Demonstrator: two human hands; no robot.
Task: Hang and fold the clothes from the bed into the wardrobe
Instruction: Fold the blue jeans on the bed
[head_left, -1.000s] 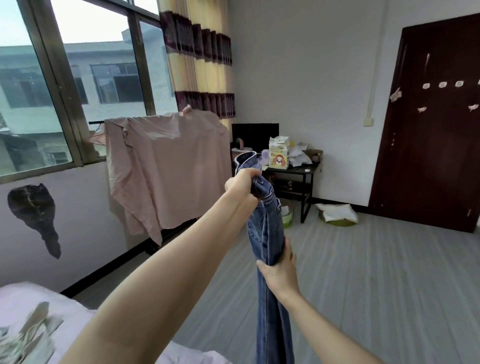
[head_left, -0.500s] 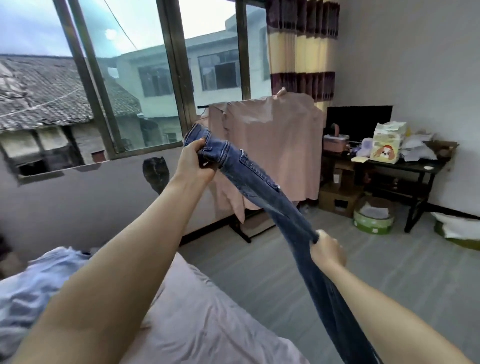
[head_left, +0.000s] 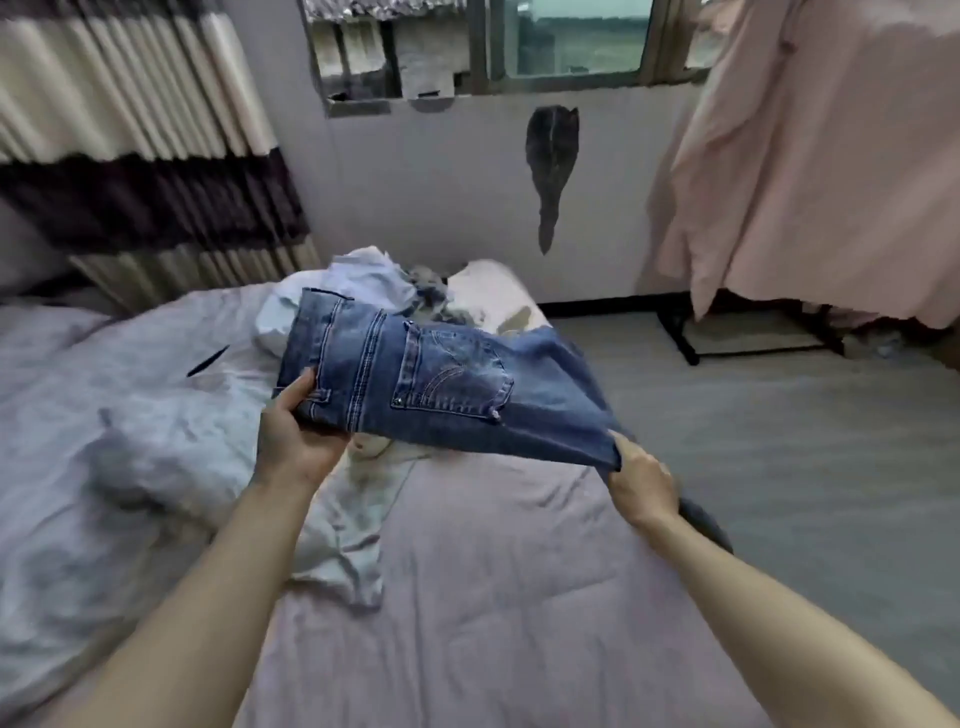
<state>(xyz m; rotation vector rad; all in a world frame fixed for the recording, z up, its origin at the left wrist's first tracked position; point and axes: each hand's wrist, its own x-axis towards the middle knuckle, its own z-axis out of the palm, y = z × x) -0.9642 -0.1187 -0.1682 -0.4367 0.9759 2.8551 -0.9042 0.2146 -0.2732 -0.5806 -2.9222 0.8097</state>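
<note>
Pale bed (head_left: 493, 597); grey floor (head_left: 805, 441); striped curtain (head_left: 130, 156) left.

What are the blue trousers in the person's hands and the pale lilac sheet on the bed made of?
The blue trousers look like denim: faded indigo weave, pale double stitching, a rivet at the back pocket. The pale lilac bed sheet looks like soft matte woven cloth, perhaps cotton; it creases finely and shows no shine.

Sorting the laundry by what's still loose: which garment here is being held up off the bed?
The blue jeans: left hand grips the waistband, right hand the leg. The white garment lies flat on the bed.
</note>
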